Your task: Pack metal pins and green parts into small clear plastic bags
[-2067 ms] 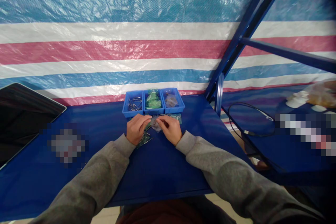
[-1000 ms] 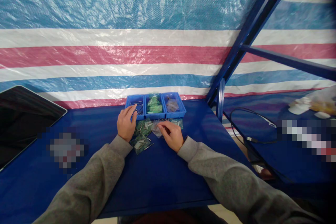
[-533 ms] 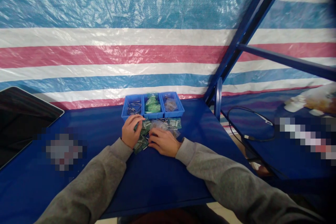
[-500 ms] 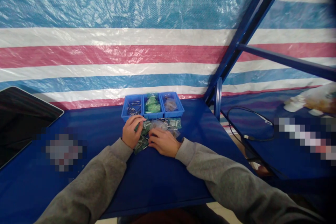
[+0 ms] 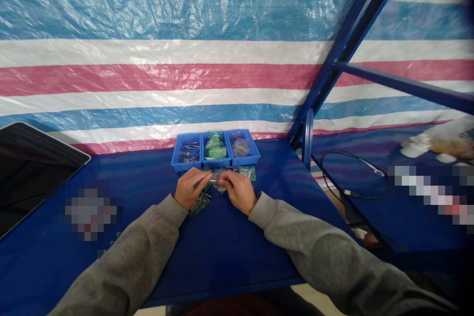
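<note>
My left hand [image 5: 190,188] and my right hand [image 5: 239,191] face each other over a small pile on the blue table. Both are closed in a pinch, fingertips almost meeting. A short, thin metal rod [image 5: 214,180] shows at my left fingertips. At my right fingertips is a crinkled clear plastic bag [image 5: 220,186]; its contents are too small to make out. Green circuit boards [image 5: 200,204] lie under and beside my left hand. Another green board [image 5: 248,173] lies beyond my right hand, partly covered.
Behind the pile stand three joined blue bins: one with metal rods [image 5: 189,155], one with green boards [image 5: 215,150], one with clear bags [image 5: 240,148]. A dark screen [image 5: 33,173] is at left. A blue frame post [image 5: 307,138] and black cable [image 5: 326,173] are at right.
My right hand has risen from the pile to meet my left hand, bringing up a clear bag. My left fingers have closed into a pinch, and a metal rod now shows between the hands.
</note>
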The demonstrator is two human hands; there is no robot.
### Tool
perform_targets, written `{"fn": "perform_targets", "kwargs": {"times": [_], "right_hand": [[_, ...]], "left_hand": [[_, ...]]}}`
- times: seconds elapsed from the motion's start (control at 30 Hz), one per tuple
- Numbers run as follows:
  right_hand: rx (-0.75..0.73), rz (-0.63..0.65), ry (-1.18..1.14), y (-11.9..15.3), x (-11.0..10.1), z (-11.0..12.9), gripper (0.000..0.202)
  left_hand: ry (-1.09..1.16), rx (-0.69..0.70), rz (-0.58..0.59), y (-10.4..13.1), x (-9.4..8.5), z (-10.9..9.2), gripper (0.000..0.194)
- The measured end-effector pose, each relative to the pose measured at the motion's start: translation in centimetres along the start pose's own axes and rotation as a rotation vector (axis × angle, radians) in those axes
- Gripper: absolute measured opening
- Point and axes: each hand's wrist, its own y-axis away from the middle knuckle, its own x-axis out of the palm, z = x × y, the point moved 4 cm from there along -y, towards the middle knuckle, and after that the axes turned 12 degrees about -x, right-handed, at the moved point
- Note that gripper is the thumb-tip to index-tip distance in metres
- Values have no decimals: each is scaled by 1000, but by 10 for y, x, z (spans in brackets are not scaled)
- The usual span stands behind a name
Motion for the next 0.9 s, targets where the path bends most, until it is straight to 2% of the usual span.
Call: {"fn": "perform_targets", "kwargs": {"times": [0.2,0.43,0.9], "right_hand": [[77,-71,-98,-2,-4,-5,12],[44,-136,-158,-3,-9,0,14],[42,-138,-146,-4,-10,0,15]], "left_hand": [[10,52,2,0,2,-3,12],[-9,17,24,0,3,-2,10],[20,26,13,1,3,-2,12]]}}
